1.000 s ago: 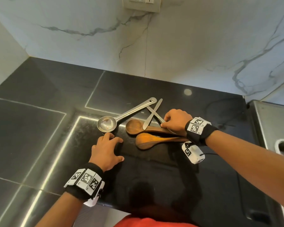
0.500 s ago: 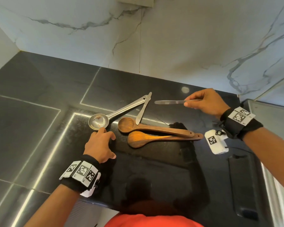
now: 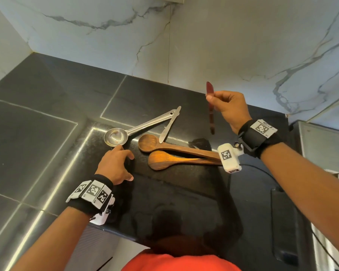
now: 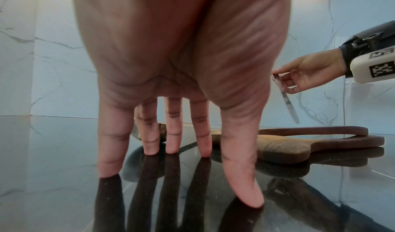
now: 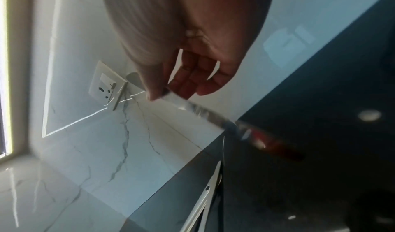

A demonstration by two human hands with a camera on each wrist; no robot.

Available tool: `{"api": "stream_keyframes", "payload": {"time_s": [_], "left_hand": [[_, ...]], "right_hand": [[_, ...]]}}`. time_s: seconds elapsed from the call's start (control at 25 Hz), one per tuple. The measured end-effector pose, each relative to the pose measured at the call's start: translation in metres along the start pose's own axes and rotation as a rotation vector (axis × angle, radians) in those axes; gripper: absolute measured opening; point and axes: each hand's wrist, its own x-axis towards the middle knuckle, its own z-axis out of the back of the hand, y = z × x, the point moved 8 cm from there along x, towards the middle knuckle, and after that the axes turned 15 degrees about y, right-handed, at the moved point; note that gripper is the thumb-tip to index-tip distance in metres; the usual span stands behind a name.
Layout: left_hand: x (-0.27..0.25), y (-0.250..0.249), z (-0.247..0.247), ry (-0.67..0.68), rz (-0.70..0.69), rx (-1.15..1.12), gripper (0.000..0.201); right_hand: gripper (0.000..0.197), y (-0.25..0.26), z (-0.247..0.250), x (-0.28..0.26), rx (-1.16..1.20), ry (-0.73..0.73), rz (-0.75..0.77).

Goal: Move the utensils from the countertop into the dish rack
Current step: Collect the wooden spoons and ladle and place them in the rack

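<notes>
My right hand (image 3: 213,98) pinches a steel table knife (image 3: 211,116) by its upper part and holds it nearly upright above the black countertop (image 3: 47,118); the right wrist view shows the knife (image 5: 213,115) between thumb and fingers. My left hand (image 3: 121,155) rests its straight fingertips (image 4: 173,147) on the counter just in front of the steel ladle (image 3: 115,136) and holds nothing. A second knife (image 3: 169,125) lies against the ladle's handle. Two wooden spoons (image 3: 164,146) (image 3: 170,160) lie side by side to the right of the left hand. No dish rack is plainly in view.
A marble wall (image 3: 204,45) backs the counter, with a wall socket (image 5: 107,85) on it. A steel surface (image 3: 321,145) adjoins the counter at the right edge. A cable (image 3: 262,171) runs from the right wrist camera (image 3: 229,157).
My right hand lifted the knife off the pile, carried it up and right, and turned it from level to nearly upright. The left hand stayed by the ladle.
</notes>
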Motion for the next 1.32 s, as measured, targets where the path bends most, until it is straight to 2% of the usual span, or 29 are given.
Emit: {"api": "stream_keyframes", "payload": {"time_s": [0.08, 0.16, 0.24, 0.32, 0.36, 0.44, 0.52, 0.68, 0.96, 1.12, 1.2, 1.32], "left_hand": [[-0.001, 0.0, -0.001, -0.001, 0.014, -0.012, 0.069], [-0.001, 0.0, 0.0, -0.005, 0.019, -0.022, 0.069], [-0.002, 0.0, -0.001, -0.001, 0.022, -0.033, 0.069], [-0.002, 0.001, -0.001, -0.002, 0.028, -0.046, 0.069], [-0.002, 0.001, -0.001, -0.001, 0.029, -0.053, 0.07], [-0.002, 0.003, -0.002, -0.002, 0.027, -0.068, 0.07], [-0.002, 0.003, -0.003, -0.004, 0.022, -0.083, 0.07], [-0.003, 0.005, -0.005, -0.004, 0.015, -0.103, 0.07], [-0.003, 0.005, -0.006, -0.002, -0.001, -0.096, 0.071], [-0.004, 0.005, -0.007, -0.005, -0.014, -0.096, 0.07], [-0.003, 0.005, -0.008, 0.0, -0.018, -0.081, 0.07], [-0.002, 0.005, -0.006, -0.002, -0.021, -0.044, 0.07]], "right_hand": [[0.016, 0.0, -0.019, 0.011, 0.096, 0.07, -0.03], [0.017, 0.007, -0.045, 0.023, 0.09, 0.229, -0.05], [0.018, 0.015, -0.074, 0.038, -0.208, 0.453, -0.018], [0.021, 0.016, -0.108, 0.049, -0.715, 0.707, 0.107], [0.026, 0.012, -0.121, 0.052, -0.948, 0.792, 0.177], [0.026, 0.005, -0.138, 0.059, -1.28, 0.866, 0.288], [0.024, 0.001, -0.152, 0.063, -1.406, 0.914, 0.351], [0.026, -0.014, -0.18, 0.062, -1.453, 1.067, 0.368], [0.018, -0.024, -0.181, 0.058, -1.375, 1.076, 0.343], [0.023, -0.013, -0.157, 0.054, -1.371, 0.89, 0.384], [0.021, -0.007, -0.136, 0.05, -1.343, 0.837, 0.321], [0.017, -0.002, -0.093, 0.035, -1.247, 0.815, 0.142]]}}
